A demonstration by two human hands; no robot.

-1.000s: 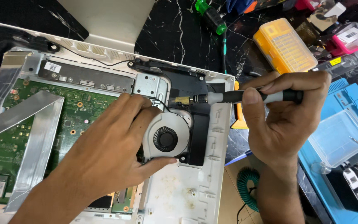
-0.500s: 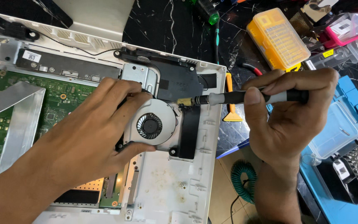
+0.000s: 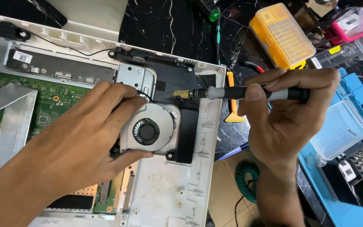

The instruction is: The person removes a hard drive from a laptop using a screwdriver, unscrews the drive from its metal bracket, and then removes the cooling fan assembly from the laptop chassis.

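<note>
Cooling fan being unscrewed inside the opened computer chassis.

The fan (image 3: 148,130), near the chassis's (image 3: 169,197) right edge, is steadied by the left hand (image 3: 85,143), fingers spread flat; a screwdriver (image 3: 248,93) is gripped in the curled right hand (image 3: 290,113), tip set on a brass screw (image 3: 181,95). Steady turning seems needed next.
</note>
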